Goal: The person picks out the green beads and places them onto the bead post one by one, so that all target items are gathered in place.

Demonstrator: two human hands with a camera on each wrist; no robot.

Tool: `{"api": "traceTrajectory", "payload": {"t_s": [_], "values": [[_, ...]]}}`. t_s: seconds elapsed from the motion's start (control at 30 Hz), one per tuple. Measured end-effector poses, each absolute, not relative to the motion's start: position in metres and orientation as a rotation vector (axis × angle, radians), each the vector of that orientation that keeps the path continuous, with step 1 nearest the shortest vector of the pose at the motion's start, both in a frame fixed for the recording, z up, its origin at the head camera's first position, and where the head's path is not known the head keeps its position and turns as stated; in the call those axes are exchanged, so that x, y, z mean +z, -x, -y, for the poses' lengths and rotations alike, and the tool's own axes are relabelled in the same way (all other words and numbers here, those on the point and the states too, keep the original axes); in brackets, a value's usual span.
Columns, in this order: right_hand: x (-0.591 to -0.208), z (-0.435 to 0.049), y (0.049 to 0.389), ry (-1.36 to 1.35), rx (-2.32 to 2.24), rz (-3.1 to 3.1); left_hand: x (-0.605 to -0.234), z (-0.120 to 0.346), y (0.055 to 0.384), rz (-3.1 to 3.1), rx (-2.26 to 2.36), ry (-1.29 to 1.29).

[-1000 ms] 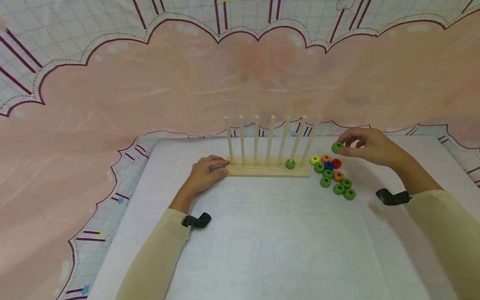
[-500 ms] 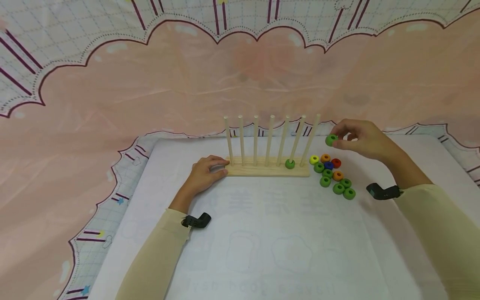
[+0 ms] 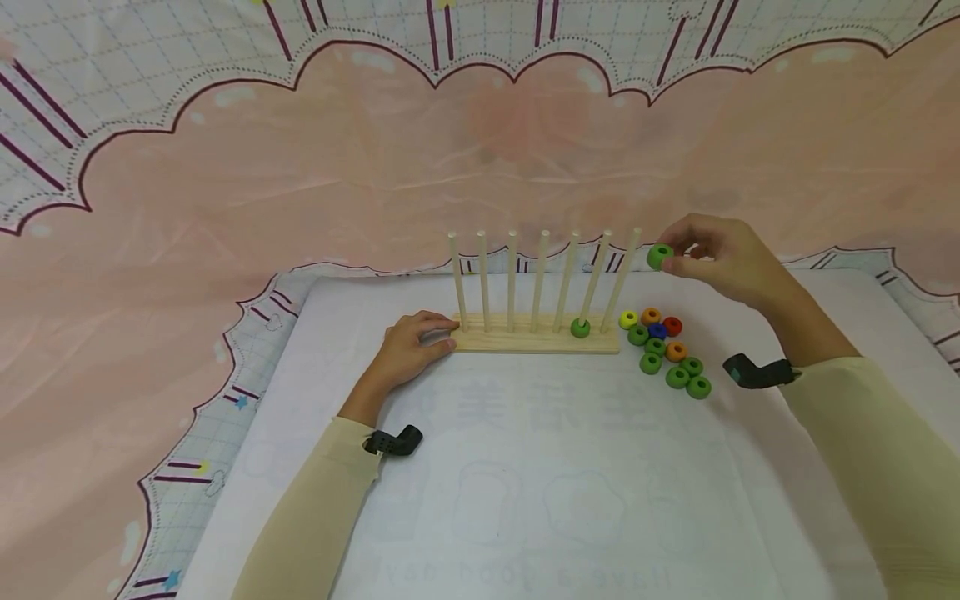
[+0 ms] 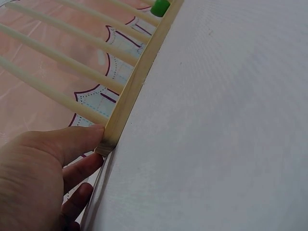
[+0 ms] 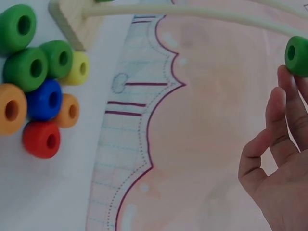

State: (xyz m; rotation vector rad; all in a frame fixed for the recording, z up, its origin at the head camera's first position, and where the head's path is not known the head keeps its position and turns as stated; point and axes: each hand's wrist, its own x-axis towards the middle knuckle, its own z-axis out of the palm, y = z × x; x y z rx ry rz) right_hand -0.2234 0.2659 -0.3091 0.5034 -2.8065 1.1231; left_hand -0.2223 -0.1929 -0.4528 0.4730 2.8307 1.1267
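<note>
A wooden peg stand point(image 3: 536, 340) with a row of upright pegs rests on the white surface. One green bead point(image 3: 580, 328) sits at the foot of its second peg from the right. My left hand point(image 3: 406, 348) holds the left end of the base; in the left wrist view the thumb point(image 4: 79, 143) lies along the base's end, a fingertip just beneath it. Raised beside the top of the rightmost peg, my right hand point(image 3: 723, 258) pinches another green bead point(image 3: 660, 257) between thumb and fingertips. The right wrist view has this held bead point(image 5: 297, 56) at its right edge, hole showing.
Right of the stand lie loose beads: several green beads point(image 3: 677, 377), two orange beads point(image 3: 676, 352), plus a yellow bead point(image 3: 628, 319), a blue bead point(image 3: 657, 331) and a red bead point(image 3: 672, 327). A patterned peach cloth point(image 3: 480, 167) hangs behind the white surface point(image 3: 540, 483).
My right hand has risen and shifted left with the green bead, from over the loose beads to near the top of the rightmost peg. The left hand and the stand have stayed put.
</note>
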Motion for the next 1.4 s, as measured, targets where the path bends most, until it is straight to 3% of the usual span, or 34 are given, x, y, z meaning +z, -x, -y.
{"api": "traceTrajectory", "payload": {"t_s": [0.83,1.4], "values": [[-0.278,-0.226,0.234,-0.641,1.427,2.479,-0.450,0.194,0.221,-2.816,1.155,-0.467],[-0.286,-0.204,0.243,-0.662,1.403,2.599,-0.448,0.192,0.220,-2.814,1.153,-0.462]]}}
